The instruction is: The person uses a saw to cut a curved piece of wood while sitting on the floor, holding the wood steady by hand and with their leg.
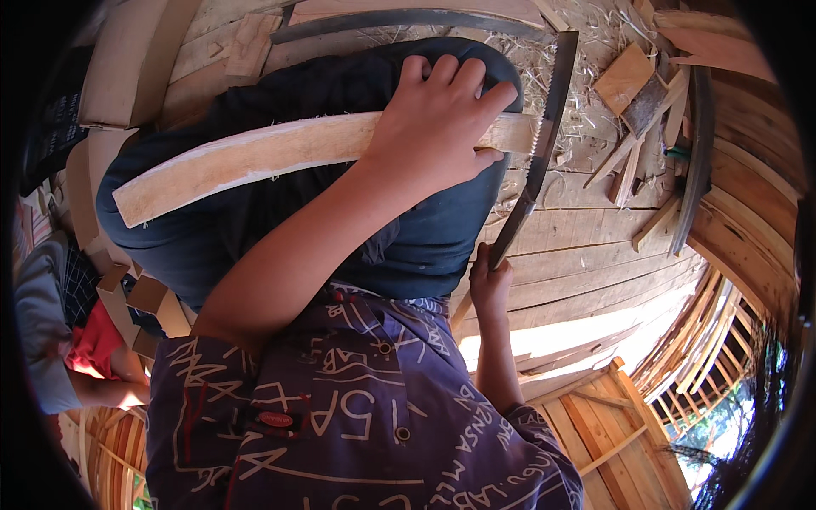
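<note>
Across my lap lies a long, curved strip of pale wood [255, 153], its right end reaching past my knee. My left hand [438, 119] grips the strip near that end, fingers bent over its far edge and thumb on the near side. A hand saw [544, 136] with a dark blade crosses the right end of the strip, teeth against the wood. My right hand [490, 280] is wrapped round the saw's handle, low and to the right of my lap. Most of the handle is hidden in the fist.
Wooden planks [586, 234] make up the floor, strewn with shavings [544, 81]. Offcuts [633, 85] and a dark curved strip [699, 153] lie at the right. Cardboard boxes [136, 59] stand at the left, where another person [47, 314] sits close by.
</note>
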The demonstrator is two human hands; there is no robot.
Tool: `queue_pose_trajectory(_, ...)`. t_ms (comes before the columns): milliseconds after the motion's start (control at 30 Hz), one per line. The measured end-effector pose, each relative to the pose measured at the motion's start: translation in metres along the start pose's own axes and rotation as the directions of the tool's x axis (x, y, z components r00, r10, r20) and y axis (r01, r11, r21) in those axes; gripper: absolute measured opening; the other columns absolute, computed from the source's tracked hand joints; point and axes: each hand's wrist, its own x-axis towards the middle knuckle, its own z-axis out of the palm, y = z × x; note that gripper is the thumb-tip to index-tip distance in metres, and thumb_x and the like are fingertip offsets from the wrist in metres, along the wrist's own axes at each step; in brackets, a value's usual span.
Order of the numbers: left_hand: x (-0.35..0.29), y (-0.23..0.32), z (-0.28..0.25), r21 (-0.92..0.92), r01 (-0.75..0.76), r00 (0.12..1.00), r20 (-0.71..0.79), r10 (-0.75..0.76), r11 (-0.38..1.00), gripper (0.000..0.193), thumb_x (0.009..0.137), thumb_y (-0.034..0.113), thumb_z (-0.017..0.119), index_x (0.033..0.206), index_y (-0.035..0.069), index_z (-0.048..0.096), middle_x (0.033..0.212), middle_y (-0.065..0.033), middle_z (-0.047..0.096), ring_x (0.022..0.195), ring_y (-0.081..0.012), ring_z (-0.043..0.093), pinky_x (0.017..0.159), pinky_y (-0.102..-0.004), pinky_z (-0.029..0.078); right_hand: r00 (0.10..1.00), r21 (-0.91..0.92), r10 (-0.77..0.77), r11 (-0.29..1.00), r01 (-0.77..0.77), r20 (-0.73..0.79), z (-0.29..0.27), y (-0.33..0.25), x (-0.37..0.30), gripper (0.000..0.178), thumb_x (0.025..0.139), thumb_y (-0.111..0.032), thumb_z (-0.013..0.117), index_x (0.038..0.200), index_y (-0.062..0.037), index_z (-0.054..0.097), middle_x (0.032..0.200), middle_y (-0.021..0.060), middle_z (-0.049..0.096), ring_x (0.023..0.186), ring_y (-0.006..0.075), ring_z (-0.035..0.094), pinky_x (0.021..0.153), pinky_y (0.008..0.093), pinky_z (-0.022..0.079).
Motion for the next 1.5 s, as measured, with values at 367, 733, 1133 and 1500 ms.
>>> queue_pose_trajectory(367, 0.000, 0.003, 0.000, 0.006, -0.001, 1.000, 0.019, 0.001, 1.000, 0.060, 0.064, 0.039, 0.086, 0.113, 0.018, 0.059, 0.093, -0.0016, 0.052, 0.093, -0.0206, 0.053, 0.085, -0.0397, 0.037, 0.998, 0.045, 0.053, 0.998, -0.051, -0.040, 0.001, 0.020, -0.038, 0.036, 0.100, -0.024, 0.057, 0.071, -0.0040, 0.053, 0.051, 0.0004, 0.047, 0.045, 0.0093, 0.048, 0.043, 0.0296, 0.036)
queue_pose_trajectory(733, 0.000, 0.002, -0.003, -0.019, 0.010, 1.000, 0.014, -0.010, 1.000, 0.060, 0.064, 0.040, 0.085, 0.113, 0.017, 0.058, 0.094, -0.0031, 0.051, 0.093, -0.0220, 0.052, 0.085, -0.0409, 0.037, 0.997, -0.083, -0.059, 0.995, 0.054, -0.056, -0.011, -0.012, 0.024, 0.029, 0.097, -0.018, 0.059, 0.076, 0.0017, 0.056, 0.058, 0.0204, 0.053, 0.052, 0.0404, 0.054, 0.048, 0.0443, 0.040)
queue_pose_trajectory(1133, 0.001, 0.002, -0.013, -0.045, 0.011, 0.999, 0.034, -0.009, 0.999, 0.061, 0.065, 0.040, 0.084, 0.114, 0.016, 0.057, 0.095, -0.0051, 0.052, 0.095, -0.0241, 0.052, 0.085, -0.0425, 0.036, 0.999, -0.068, 0.023, 0.997, -0.025, -0.039, -0.005, -0.002, 0.001, 0.032, 0.098, -0.019, 0.059, 0.075, 0.0041, 0.057, 0.059, 0.0232, 0.054, 0.056, 0.0435, 0.057, 0.049, 0.0470, 0.039)
queue_pose_trajectory(1500, 0.000, 0.004, -0.015, -0.047, -0.001, 0.999, 0.042, 0.003, 0.999, 0.061, 0.065, 0.041, 0.084, 0.113, 0.015, 0.057, 0.097, -0.0060, 0.052, 0.096, -0.0251, 0.052, 0.085, -0.0433, 0.036, 0.998, -0.101, 0.000, 0.995, -0.006, -0.061, -0.002, 0.017, -0.022, 0.038, 0.099, -0.026, 0.058, 0.071, 0.0007, 0.056, 0.053, 0.0133, 0.052, 0.051, 0.0278, 0.056, 0.046, 0.0412, 0.040)
